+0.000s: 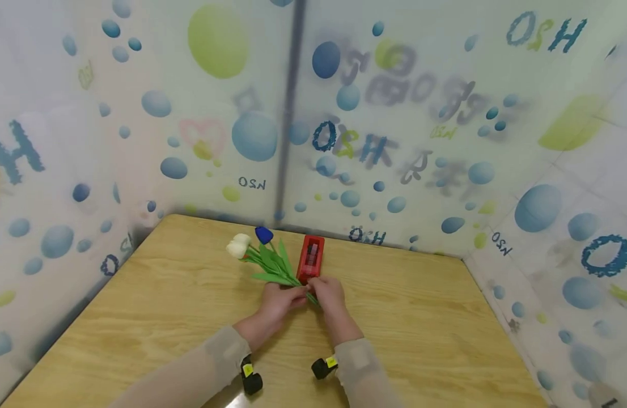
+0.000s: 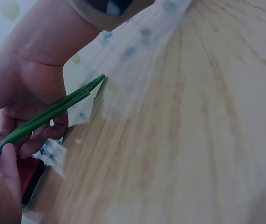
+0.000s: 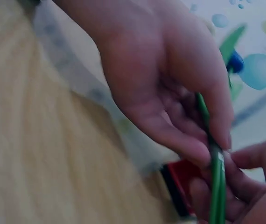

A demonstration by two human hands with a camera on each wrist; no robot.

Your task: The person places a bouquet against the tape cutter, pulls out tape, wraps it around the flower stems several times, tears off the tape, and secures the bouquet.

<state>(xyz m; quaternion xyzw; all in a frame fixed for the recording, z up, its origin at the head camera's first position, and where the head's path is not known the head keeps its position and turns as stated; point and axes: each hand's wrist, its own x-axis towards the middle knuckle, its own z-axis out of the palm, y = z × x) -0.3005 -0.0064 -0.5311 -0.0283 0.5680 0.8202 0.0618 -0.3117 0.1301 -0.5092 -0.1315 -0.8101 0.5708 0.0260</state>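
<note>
A small bunch of tulips, with white blooms (image 1: 238,246), a blue bloom (image 1: 264,235) and green leaves (image 1: 275,263), slants over the table, blooms toward the far left. My left hand (image 1: 279,301) holds its green stems (image 3: 218,196) between thumb and fingers. Farther down, my right hand (image 1: 330,296) pinches the stems, its fingers curled behind them in the left wrist view. A pale glint shows on the stems between the hands in the right wrist view. Just beyond the right fingertips stands a red tape dispenser (image 1: 310,258) with a roll in it.
The wooden table (image 1: 420,317) has its far edge against a wall covering (image 1: 415,187) printed with blue and green spots. Similar coverings rise at the left and right. A black camera is strapped at each sleeve cuff.
</note>
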